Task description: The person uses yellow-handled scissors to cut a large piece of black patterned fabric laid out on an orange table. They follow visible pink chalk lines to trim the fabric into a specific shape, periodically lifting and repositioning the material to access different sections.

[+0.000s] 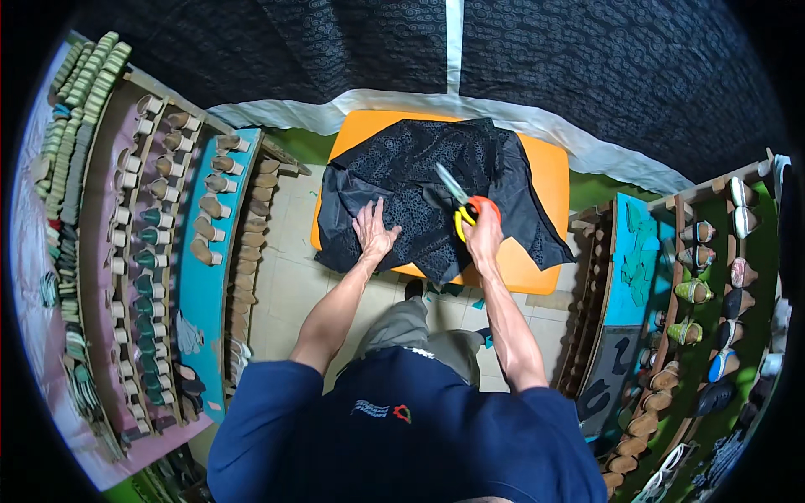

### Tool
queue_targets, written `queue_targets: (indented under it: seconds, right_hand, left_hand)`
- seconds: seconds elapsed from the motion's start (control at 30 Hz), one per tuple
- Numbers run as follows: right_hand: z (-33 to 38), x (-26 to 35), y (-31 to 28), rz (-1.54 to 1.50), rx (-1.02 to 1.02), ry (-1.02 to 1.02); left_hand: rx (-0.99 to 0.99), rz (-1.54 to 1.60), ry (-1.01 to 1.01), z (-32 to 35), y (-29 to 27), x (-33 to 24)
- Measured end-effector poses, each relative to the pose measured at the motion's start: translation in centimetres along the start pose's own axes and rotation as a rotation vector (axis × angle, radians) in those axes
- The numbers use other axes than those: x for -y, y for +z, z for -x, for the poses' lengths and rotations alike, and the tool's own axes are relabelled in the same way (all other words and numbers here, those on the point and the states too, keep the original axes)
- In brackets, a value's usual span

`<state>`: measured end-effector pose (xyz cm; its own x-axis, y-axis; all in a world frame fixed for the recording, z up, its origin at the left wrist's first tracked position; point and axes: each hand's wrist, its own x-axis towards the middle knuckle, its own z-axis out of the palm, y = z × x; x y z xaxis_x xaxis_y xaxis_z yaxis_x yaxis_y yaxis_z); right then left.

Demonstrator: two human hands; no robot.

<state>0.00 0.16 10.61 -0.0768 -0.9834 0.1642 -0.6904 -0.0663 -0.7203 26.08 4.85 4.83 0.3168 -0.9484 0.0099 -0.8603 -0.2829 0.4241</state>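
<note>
racks of shoe soles (155,243) line the left; racks with finished shoes (704,293) line the right. orange desk (549,180) at centre carries a crumpled black patterned cloth (419,184) that covers most of the top. left hand (373,230) lies flat on the cloth, fingers spread apart. right hand (484,236) has its fingers clamped on orange-and-yellow scissors (461,201), blades apart over the cloth.

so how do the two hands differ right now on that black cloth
The left hand lies flat and open, fingers spread, pressing the black cloth; the right hand is closed around orange-handled scissors, blades pointing away. Both rest on the cloth over the orange table.
</note>
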Motion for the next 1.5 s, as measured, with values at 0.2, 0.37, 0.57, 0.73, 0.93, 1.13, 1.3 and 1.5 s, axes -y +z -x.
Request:
queue_targets:
  seconds: [0.2, 0.37, 0.57, 0.73, 0.93, 1.13, 1.3, 1.5]
  right_hand:
    - [-6.4, -2.2, 5.8, 0.162, 0.265, 0.058]
    - [-7.3, -4.3, 0.5, -0.258, 0.027, 0.354]
    - [-3.4, -8.3, -2.0, -0.757, -0.136, 0.521]
    - [3.4, -4.1, -4.0, -0.977, -0.553, 0.782]
    - [14.0, -5.0, -5.1, -0.966, -0.679, 0.826]
    - [21.4, -8.5, -7.1, -0.817, -0.797, 0.844]
    - [22.6, -7.8, -11.0, -0.782, -0.730, 0.725]
    - [21.8, -5.2, -18.5, -0.515, -0.601, 0.637]
  left_hand:
    - [0.096, 0.050, 0.049, -1.2, -0.9, 3.0]
    - [-0.037, 0.123, 0.213, -0.8, -2.0, 5.1]
    - [0.044, 0.241, 0.550, -2.2, -7.1, 1.6]
    - [0.041, 0.242, 0.682, 0.6, -10.7, 0.8]
    - [0.239, 0.213, 0.778, 5.1, -10.9, 2.2]
    - [1.040, 0.301, 0.614, 0.3, -13.5, -0.9]
    - [0.269, 0.068, 0.597, -14.0, -4.7, 1.3]
    - [0.474, -0.127, 0.527, -17.3, 0.3, 1.0]
